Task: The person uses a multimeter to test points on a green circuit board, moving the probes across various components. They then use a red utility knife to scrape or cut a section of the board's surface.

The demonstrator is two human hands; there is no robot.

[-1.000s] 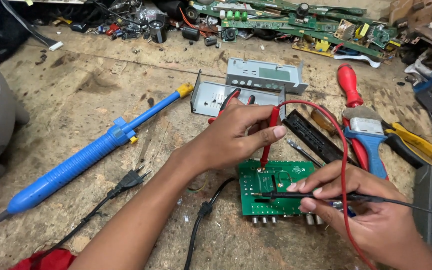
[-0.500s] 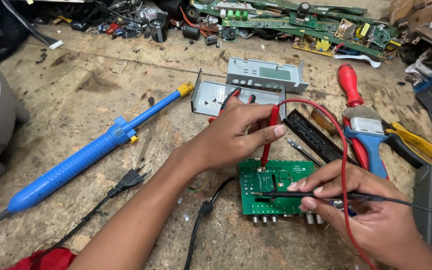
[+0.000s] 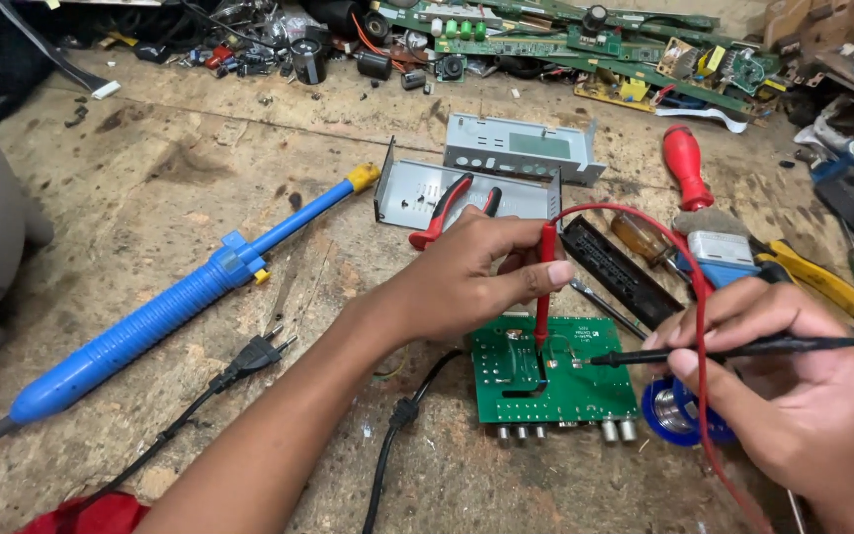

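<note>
Nearest, at the right, the right hand [image 3: 793, 396] is clenched around a black probe [image 3: 724, 349], holding it almost level with its tip resting on the green circuit board [image 3: 555, 374]; a red lead [image 3: 699, 336] loops over this hand's fingers; a blue spool [image 3: 679, 415] lies just beside the board's right edge, partly under the hand. The board lies flat on the worn surface [image 3: 150, 198], near centre, with a row of round sockets along its near edge. The left hand [image 3: 471, 277] comes in from the near left and pinches a red probe [image 3: 544, 287] upright, tip down on the board. A black plug [image 3: 249, 356] lies left of the board; farther left lies a long blue desoldering pump [image 3: 170, 307]. Beyond the hands sits a grey metal casing [image 3: 521, 148] with red-handled pliers [image 3: 447, 208] in front; a red-handled screwdriver [image 3: 686, 163] lies to its right; loose boards and parts crowd the far edge.
</note>
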